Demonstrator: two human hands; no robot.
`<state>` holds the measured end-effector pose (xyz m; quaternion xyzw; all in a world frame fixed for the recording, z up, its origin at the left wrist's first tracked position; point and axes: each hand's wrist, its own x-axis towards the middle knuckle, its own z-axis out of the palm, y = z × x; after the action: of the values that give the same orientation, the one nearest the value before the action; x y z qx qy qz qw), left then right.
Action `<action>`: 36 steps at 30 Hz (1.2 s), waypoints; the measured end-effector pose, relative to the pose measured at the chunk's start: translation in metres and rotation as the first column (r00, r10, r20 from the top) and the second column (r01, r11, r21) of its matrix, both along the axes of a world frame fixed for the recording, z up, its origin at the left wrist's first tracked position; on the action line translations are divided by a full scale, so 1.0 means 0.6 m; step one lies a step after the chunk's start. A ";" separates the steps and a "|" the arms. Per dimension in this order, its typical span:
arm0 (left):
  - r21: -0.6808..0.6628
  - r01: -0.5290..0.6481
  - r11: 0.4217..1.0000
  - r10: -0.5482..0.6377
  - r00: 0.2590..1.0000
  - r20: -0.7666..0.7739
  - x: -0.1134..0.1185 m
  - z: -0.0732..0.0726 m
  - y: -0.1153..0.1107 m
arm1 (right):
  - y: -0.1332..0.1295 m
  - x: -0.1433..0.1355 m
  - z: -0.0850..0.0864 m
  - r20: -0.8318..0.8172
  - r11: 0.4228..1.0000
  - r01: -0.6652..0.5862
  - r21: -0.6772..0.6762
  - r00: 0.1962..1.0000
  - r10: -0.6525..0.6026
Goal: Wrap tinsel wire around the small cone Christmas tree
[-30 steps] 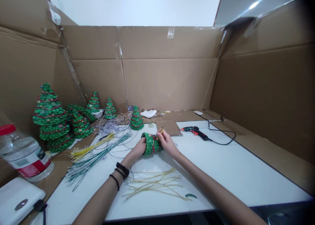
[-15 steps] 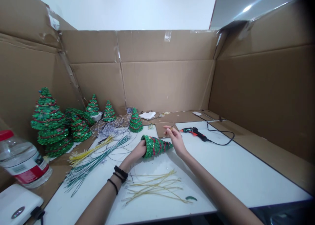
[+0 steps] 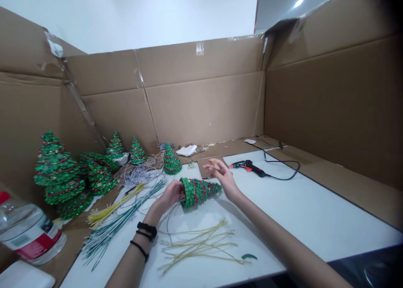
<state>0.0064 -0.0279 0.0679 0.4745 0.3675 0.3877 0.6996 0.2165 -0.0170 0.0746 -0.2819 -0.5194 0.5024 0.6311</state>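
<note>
Left hand [image 3: 173, 193] touches green tree [image 3: 201, 191] at base.

Passable over bare table [image 3: 307, 208] at right, before the glue gun [image 3: 251, 167]; blocked centrally by tree [image 3: 200, 192], leftward by stems [image 3: 127, 213], bottle [image 3: 30, 231].

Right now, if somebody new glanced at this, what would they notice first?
Probably the green tree with red trim, tipped sideways mid-table, with the left hand at its wide end and the right hand near its tip. Next, perhaps, the tallest tree on the left, beyond the red-capped bottle, and the black-and-orange glue gun lying to the right of the hands.
</note>
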 end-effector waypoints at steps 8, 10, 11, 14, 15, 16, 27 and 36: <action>0.101 -0.020 0.995 0.036 0.986 -0.161 0.024 0.005 -0.021 | -0.011 -0.002 0.004 0.217 0.989 -0.086 0.119 0.974 0.059; 0.112 -0.024 0.993 0.043 0.986 -0.163 0.026 0.005 -0.024 | -0.007 -0.001 -0.001 0.233 0.986 -0.131 0.104 0.967 0.104; 0.115 -0.017 0.993 0.036 0.986 -0.160 0.026 0.006 -0.025 | -0.006 -0.001 -0.004 0.234 0.986 -0.137 0.092 0.966 0.112; 0.124 -0.002 0.992 0.022 0.987 -0.158 0.026 0.007 -0.027 | -0.003 -0.002 -0.010 0.200 0.991 -0.126 0.048 0.973 0.114; 0.129 -0.001 0.992 0.021 0.987 -0.159 0.027 0.007 -0.027 | -0.004 -0.003 -0.011 0.182 0.991 -0.126 0.035 0.976 0.117; 0.134 0.001 0.991 0.021 0.987 -0.161 0.027 0.008 -0.028 | -0.004 -0.003 -0.010 0.166 0.991 -0.132 0.021 0.978 0.126; 0.119 -0.016 0.993 0.038 0.981 -0.188 0.025 0.000 -0.024 | -0.009 -0.007 0.001 0.146 0.992 -0.127 -0.021 0.981 0.128; 0.113 -0.012 0.994 0.031 0.985 -0.168 0.027 0.001 -0.025 | -0.006 -0.008 -0.014 0.218 0.992 -0.118 0.032 0.970 0.109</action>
<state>0.0225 -0.0428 0.0684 0.5401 0.4087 0.3733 0.6340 0.2115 -0.0205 0.0665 -0.2903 -0.6114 0.4922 0.5474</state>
